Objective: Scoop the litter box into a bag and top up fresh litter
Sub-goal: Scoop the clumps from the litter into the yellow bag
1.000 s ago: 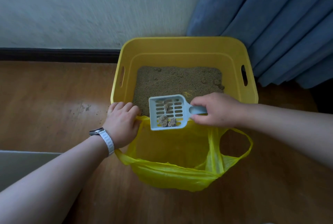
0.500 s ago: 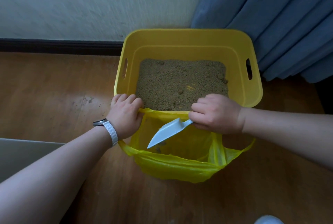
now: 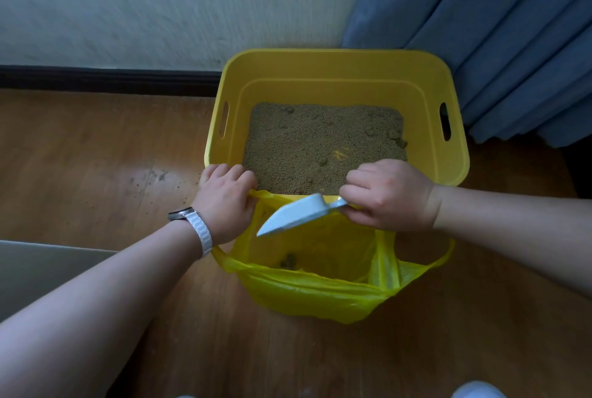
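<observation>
A yellow plastic litter box [image 3: 336, 67] stands on the wood floor against the wall, holding brown litter [image 3: 323, 141] with a few small clumps. In front of it sits an open yellow plastic bag [image 3: 314, 292], with dark clumps [image 3: 290, 260] lying at its bottom. My left hand [image 3: 226, 202] grips the bag's rim at the box's near left corner. My right hand [image 3: 389, 194] grips the handle of a pale blue litter scoop [image 3: 291, 216], tipped on its side over the bag's mouth, its blade pointing down to the left.
Blue curtains [image 3: 499, 35] hang at the right behind the box. A grey flat object [image 3: 41, 269] lies at the left edge. Spilled litter grains [image 3: 153, 178] dot the floor left of the box. A white wall with dark skirting runs behind.
The scoop, level with clumps on it a second ago, has been turned on its side over the bag. The clumps now lie in the bag. My left hand kept its grip.
</observation>
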The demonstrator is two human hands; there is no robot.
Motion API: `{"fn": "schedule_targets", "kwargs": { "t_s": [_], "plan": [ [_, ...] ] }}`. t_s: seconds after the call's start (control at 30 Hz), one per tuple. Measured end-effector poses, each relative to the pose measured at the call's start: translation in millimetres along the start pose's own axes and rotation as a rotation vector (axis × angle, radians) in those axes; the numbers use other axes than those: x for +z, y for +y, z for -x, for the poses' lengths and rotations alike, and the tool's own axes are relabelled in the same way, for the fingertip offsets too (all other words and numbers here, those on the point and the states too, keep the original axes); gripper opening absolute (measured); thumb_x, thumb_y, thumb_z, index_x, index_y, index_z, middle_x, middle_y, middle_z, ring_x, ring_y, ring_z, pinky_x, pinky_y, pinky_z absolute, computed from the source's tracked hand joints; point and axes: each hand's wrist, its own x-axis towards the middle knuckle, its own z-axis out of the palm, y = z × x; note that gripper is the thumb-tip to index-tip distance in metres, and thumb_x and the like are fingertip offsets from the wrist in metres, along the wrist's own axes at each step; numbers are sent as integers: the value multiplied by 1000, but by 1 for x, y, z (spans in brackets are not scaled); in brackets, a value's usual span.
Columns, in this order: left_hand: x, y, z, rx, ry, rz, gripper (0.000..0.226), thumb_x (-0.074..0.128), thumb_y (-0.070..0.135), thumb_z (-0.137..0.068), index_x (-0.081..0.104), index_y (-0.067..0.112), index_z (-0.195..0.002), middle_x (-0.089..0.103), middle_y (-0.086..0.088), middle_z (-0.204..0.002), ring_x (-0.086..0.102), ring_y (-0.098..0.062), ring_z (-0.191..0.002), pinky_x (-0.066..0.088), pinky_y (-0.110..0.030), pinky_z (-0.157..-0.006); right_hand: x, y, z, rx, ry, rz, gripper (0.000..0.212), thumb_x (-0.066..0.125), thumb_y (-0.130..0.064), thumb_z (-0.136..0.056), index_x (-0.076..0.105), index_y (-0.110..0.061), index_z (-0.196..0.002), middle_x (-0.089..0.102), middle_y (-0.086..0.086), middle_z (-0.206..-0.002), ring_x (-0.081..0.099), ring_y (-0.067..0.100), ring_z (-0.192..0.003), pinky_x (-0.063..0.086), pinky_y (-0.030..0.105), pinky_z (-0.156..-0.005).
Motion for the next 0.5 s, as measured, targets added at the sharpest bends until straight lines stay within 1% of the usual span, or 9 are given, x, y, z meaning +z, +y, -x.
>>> {"fn": "schedule_targets", "kwargs": {
  "t_s": [0.07,0.1,0.13,0.2,0.27,0.33,0.43,0.5],
  "plan": [
    [-2,1,1,4,-8,-10,25,43,33,-82,61,17,-90,57,-2,-83,54,-31,-82,40,-45,-88,-5,3,-4,160,-20,-61,26,57,-39,-86,61,-16,-75,55,2,-68,57,25,-58,38,30,-44],
    [-2,1,1,6,-17,-15,27,41,34,-82,62,17,-91,57,-2,-83,54,-31,-82,40,-46,-88,-9,6,-8,271,-48,-105,29,54,-43,-86,62,-16,-79,57,0,-70,59,25,-60,38,30,-45],
    [-2,0,1,5,-27,-16,25,44,33,-83,62,18,-92,58,-2,-85,54,-31,-83,40,-46,-89,-15,11,-13,400,-113,-159,31,51,-45,-88,62,-17,-86,59,-1,-74,60,24,-64,38,29,-47],
    [-1,-2,0,16,-35,-2,14,54,29,-86,61,20,-95,59,-1,-90,54,-30,-88,38,-47,-93,-25,26,-23,637,-311,-250,27,51,-47,-92,58,-22,-98,60,-5,-80,58,18,-67,38,28,-51],
    [-1,-2,-1,28,-49,2,11,60,27,-88,61,21,-97,59,-1,-93,53,-29,-91,36,-47,-95,-29,44,-28,778,-464,-309,25,53,-48,-92,58,-26,-103,60,-6,-81,55,13,-66,41,28,-53],
    [-1,-2,-2,30,-45,1,11,62,26,-87,61,21,-97,59,-1,-93,53,-29,-90,36,-47,-94,-25,61,-28,829,-588,-319,25,53,-46,-92,61,-26,-105,61,-5,-82,55,13,-66,40,29,-53],
    [1,-2,-2,27,-15,-7,13,57,27,-83,61,20,-93,59,-1,-88,54,-30,-84,38,-46,-90,-13,83,-18,797,-775,-261,26,53,-44,-92,64,-22,-99,62,-1,-79,56,17,-65,39,30,-54],
    [2,-3,-1,30,-12,-20,17,52,30,-79,61,19,-90,59,-1,-84,54,-30,-81,39,-46,-88,-10,95,-13,768,-841,-200,25,53,-46,-90,64,-24,-97,62,-1,-78,57,17,-67,41,31,-55]
  ]
}}
